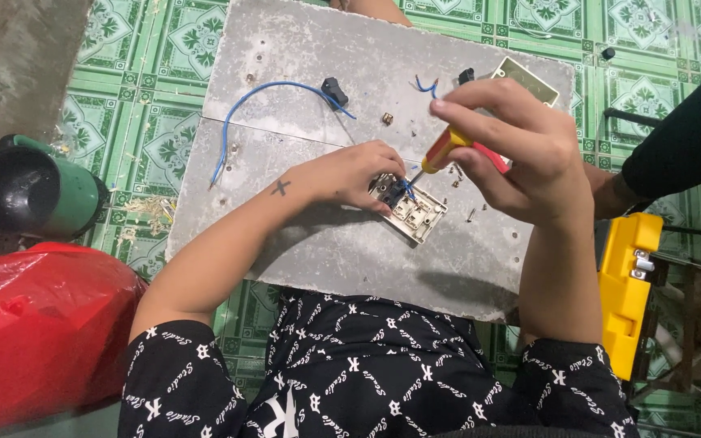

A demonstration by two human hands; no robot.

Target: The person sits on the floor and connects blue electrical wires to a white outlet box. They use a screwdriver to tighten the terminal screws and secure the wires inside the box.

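- The left hand (359, 174) rests near the middle of the grey slab (302, 73) that lies on the green tiled floor (164, 49); its grip is pressed onto the white switch module (417, 212), fingertips pinning its upper left end.
- The right hand (521, 150) hovers just above and beside the module, its grip pinching a screwdriver (456, 146) with a yellow and red handle; the tip slants down to the module's dark terminal, where a short blue wire end shows.
- A long blue wire (241, 113) curves across the slab's far left part, ending at a small black part (334, 92).
- A beige open box (526, 79) sits at the slab's far right corner; what it holds cannot be told.
- Small screws (387, 118) lie scattered on the slab around the hands.
- A green cylindrical container (34, 195) with a dark open mouth lies on the floor off the slab's left edge; its inside looks dark, contents unclear.
- A red plastic bag (34, 324) sits just below it.
- A yellow tool case (626, 284) stands off the slab's right edge, near another person's dark sleeve (691, 138).
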